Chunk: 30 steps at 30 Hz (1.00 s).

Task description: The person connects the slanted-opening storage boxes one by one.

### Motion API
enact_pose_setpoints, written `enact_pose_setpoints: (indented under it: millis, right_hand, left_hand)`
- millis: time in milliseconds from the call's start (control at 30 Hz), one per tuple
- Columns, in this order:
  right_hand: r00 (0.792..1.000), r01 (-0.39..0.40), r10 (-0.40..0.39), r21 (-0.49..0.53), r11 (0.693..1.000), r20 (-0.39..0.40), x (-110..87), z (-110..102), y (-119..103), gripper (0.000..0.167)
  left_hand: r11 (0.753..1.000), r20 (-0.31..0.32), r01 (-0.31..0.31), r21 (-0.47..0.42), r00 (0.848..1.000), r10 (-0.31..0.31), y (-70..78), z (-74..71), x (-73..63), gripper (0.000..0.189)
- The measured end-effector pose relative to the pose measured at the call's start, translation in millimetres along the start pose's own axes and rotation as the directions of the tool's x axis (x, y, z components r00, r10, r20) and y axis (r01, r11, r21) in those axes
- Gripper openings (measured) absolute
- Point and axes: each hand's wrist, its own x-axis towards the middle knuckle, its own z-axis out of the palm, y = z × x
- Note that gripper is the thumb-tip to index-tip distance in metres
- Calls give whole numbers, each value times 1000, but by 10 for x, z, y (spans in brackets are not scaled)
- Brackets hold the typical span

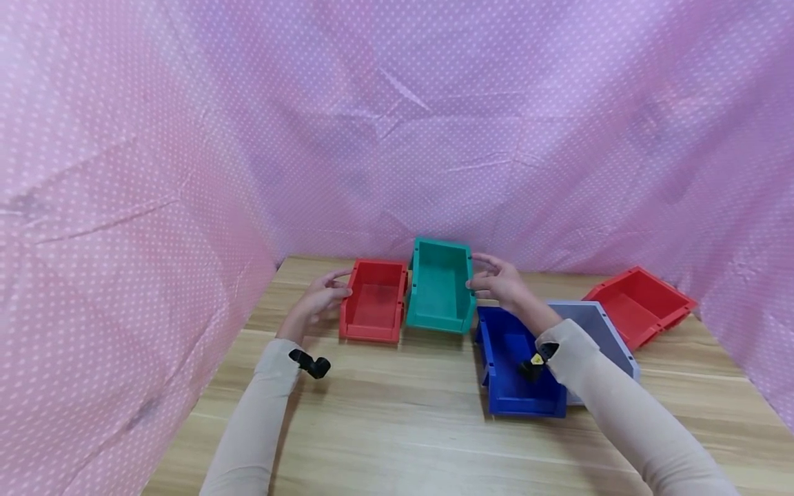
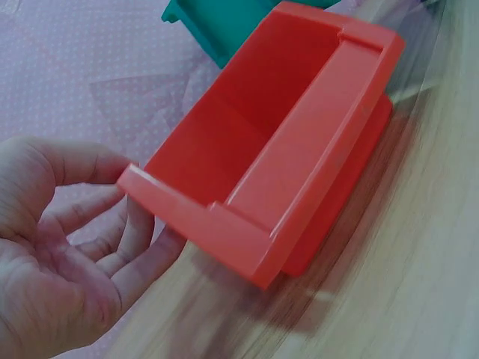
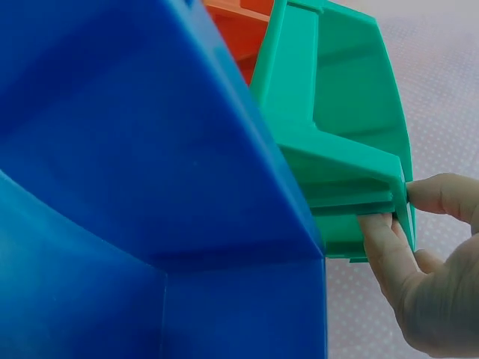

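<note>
At the back of the table, my left hand (image 1: 318, 297) pinches the left side of a red storage bin (image 1: 375, 300). In the left wrist view the fingertips (image 2: 141, 228) reach under the rim of the bin, at its near corner. Just right of it stands a green storage bin (image 1: 440, 286). My right hand (image 1: 504, 281) pinches the right side rim of that green bin, thumb on the outside and a finger beneath the ledge in the right wrist view. Whether either bin is lifted off the table I cannot tell.
A blue bin (image 1: 517, 396) sits below my right forearm, overlapping a grey bin (image 1: 595, 320). Another red bin (image 1: 642, 303) lies askew at the far right. Pink dotted cloth (image 1: 397, 172) hangs behind and beside the wooden table (image 1: 397, 427).
</note>
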Motion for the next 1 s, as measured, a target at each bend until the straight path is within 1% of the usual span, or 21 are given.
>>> enact_pose_setpoints:
  millis: [100, 200, 333, 533, 800, 1000]
  right_hand:
    - [1000, -1, 1, 0, 1000, 3, 12, 7, 34, 73]
    - [1000, -6, 6, -2, 1000, 10, 19, 6, 65, 73]
    - [1000, -25, 25, -14, 1000, 4, 15, 5, 93, 73]
    - [999, -52, 52, -3, 999, 0, 15, -2, 118, 75]
    - [998, -56, 56, 0, 998, 4, 9, 9, 116, 76]
    - [999, -53, 53, 10, 999, 7, 4, 14, 118, 76]
  left_hand:
    - [1000, 22, -10, -2, 1000, 10, 0, -10, 11, 65]
    - [1000, 35, -16, 16, 999, 15, 10, -16, 12, 66]
    - [999, 31, -10, 49, 999, 8, 31, -13, -7, 67]
    - [998, 31, -8, 61, 999, 6, 16, 1, -27, 68]
    - [997, 15, 5, 74, 1000, -6, 18, 11, -45, 66]
    - [997, 20, 6, 82, 1000, -8, 26, 16, -68, 65]
